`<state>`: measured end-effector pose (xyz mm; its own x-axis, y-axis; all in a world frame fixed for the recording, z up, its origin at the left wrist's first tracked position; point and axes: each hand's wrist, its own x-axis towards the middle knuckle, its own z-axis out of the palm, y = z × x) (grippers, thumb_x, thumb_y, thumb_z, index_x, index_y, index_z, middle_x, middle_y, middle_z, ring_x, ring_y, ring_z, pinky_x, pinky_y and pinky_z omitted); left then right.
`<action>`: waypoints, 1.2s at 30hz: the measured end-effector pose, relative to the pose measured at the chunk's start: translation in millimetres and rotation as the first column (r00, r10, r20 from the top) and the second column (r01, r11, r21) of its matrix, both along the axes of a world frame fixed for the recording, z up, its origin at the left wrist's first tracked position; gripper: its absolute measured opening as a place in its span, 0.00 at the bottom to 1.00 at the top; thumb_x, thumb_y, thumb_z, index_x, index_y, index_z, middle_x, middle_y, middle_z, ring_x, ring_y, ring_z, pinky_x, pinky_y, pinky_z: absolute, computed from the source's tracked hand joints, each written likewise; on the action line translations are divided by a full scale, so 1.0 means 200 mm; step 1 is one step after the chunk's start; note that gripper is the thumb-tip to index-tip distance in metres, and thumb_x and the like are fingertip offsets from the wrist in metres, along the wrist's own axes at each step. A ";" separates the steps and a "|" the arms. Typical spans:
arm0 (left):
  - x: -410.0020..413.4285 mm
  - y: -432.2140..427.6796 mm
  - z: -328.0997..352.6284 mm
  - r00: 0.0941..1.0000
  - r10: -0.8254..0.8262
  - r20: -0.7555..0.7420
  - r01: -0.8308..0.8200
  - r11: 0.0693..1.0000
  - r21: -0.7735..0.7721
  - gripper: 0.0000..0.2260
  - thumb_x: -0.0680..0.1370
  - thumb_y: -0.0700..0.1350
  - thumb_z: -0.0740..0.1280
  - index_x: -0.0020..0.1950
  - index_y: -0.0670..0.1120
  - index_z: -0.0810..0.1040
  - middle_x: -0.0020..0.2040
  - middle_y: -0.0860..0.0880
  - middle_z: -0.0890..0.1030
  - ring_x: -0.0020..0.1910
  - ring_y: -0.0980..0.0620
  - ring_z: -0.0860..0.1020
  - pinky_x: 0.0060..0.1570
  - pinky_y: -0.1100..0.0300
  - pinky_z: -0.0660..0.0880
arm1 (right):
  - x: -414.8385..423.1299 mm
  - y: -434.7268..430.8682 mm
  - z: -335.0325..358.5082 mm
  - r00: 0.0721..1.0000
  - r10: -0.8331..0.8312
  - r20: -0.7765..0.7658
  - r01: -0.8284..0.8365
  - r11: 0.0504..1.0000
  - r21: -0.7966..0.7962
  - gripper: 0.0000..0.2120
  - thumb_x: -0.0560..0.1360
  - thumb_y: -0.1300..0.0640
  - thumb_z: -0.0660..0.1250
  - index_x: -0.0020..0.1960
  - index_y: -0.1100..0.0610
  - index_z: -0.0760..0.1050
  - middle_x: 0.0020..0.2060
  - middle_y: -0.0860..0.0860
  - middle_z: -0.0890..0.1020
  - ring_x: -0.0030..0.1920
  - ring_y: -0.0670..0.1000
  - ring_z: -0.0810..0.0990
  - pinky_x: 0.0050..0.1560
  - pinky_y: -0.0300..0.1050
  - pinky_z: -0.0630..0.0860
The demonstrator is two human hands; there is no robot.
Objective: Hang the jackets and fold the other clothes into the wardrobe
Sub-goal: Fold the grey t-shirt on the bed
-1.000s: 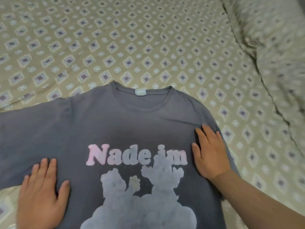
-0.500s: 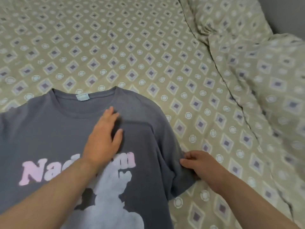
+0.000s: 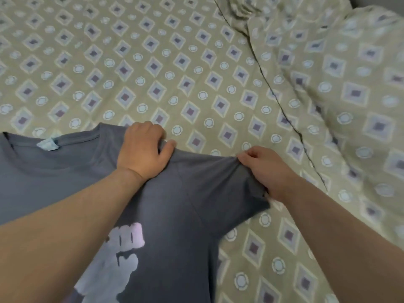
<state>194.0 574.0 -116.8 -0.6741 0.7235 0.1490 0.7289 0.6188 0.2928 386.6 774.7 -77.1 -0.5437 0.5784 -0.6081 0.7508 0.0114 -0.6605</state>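
Note:
A grey T-shirt (image 3: 179,206) with a pale pink and white print lies front up on the bed, its collar and light blue label at the left. My left hand (image 3: 143,150) grips the shirt's right shoulder seam with curled fingers. My right hand (image 3: 265,171) pinches the end of the short sleeve and holds it stretched out to the right, slightly lifted. Most of the print is hidden under my left forearm.
The bedsheet (image 3: 153,68) is olive with a diamond and circle pattern. A bunched duvet (image 3: 349,84) in the same pattern rises along the right side. A grey wall shows at the top right corner.
My left hand moved from lying flat on the chest up to the shoulder and closed on the fabric. My right hand pulled the sleeve outward. The view shifted right.

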 end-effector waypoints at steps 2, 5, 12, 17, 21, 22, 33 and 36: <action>0.00 0.00 0.00 0.999 -0.036 -0.024 0.035 0.999 -0.031 0.15 0.77 0.56 0.59 0.34 0.50 0.64 0.32 0.54 0.64 0.35 0.48 0.65 0.41 0.55 0.57 | 0.02 0.04 0.01 0.990 -0.137 0.023 0.137 0.936 -0.324 0.19 0.77 0.40 0.65 0.45 0.56 0.79 0.42 0.57 0.83 0.43 0.57 0.83 0.46 0.49 0.78; 0.01 0.00 0.00 0.998 -0.052 -0.043 0.050 0.998 -0.044 0.17 0.78 0.55 0.58 0.32 0.49 0.65 0.30 0.54 0.64 0.33 0.48 0.65 0.40 0.55 0.56 | 0.03 0.04 0.00 0.993 -0.013 0.116 0.060 0.910 -0.410 0.24 0.78 0.36 0.62 0.51 0.57 0.82 0.46 0.52 0.86 0.46 0.53 0.85 0.50 0.48 0.81; 0.00 0.01 0.00 0.995 -0.074 -0.070 0.068 0.994 -0.084 0.18 0.80 0.49 0.57 0.30 0.52 0.59 0.29 0.56 0.62 0.32 0.48 0.64 0.40 0.55 0.57 | -0.07 -0.04 0.05 0.923 0.342 0.178 -0.276 0.908 -0.316 0.22 0.76 0.36 0.64 0.53 0.53 0.82 0.48 0.50 0.86 0.51 0.53 0.84 0.59 0.53 0.79; -0.01 0.01 -0.01 0.999 0.033 -0.033 -0.034 0.999 -0.036 0.18 0.82 0.48 0.58 0.32 0.47 0.63 0.30 0.51 0.65 0.33 0.46 0.65 0.39 0.53 0.59 | 0.02 -0.08 0.05 0.961 -0.204 -0.185 0.107 0.897 -0.429 0.10 0.78 0.51 0.69 0.38 0.50 0.80 0.36 0.48 0.85 0.36 0.49 0.84 0.36 0.43 0.78; 0.02 0.00 0.01 0.999 0.047 0.021 -0.049 0.995 0.089 0.16 0.80 0.52 0.54 0.33 0.48 0.62 0.31 0.51 0.64 0.32 0.47 0.65 0.40 0.53 0.60 | 0.14 -0.14 0.02 0.875 -0.398 -0.275 0.272 0.875 -0.400 0.14 0.74 0.65 0.70 0.34 0.51 0.74 0.33 0.52 0.78 0.36 0.53 0.76 0.37 0.49 0.75; 0.02 0.00 0.01 0.999 0.033 0.020 -0.035 0.995 0.096 0.16 0.79 0.54 0.55 0.33 0.49 0.63 0.31 0.51 0.66 0.32 0.47 0.66 0.40 0.53 0.62 | 0.17 -0.16 0.02 0.870 -0.428 -0.243 0.291 0.845 -0.448 0.12 0.74 0.68 0.68 0.38 0.53 0.75 0.35 0.54 0.79 0.37 0.54 0.77 0.38 0.50 0.75; -0.06 0.23 0.35 0.815 0.120 0.566 0.239 0.821 -0.518 0.21 0.67 0.66 0.67 0.37 0.47 0.81 0.34 0.51 0.82 0.37 0.49 0.81 0.39 0.55 0.74 | -0.02 0.01 0.14 0.985 0.163 0.049 -0.084 0.718 -0.691 0.24 0.72 0.40 0.71 0.60 0.57 0.80 0.55 0.54 0.85 0.57 0.54 0.83 0.63 0.50 0.77; -0.04 0.29 0.38 0.533 0.220 0.817 0.383 0.798 -0.465 0.02 0.74 0.44 0.73 0.41 0.48 0.85 0.41 0.47 0.86 0.39 0.47 0.85 0.38 0.54 0.80 | 0.04 -0.02 0.10 0.992 0.128 -0.013 -0.094 0.652 -0.753 0.24 0.66 0.49 0.73 0.58 0.60 0.80 0.55 0.57 0.85 0.56 0.57 0.83 0.64 0.54 0.75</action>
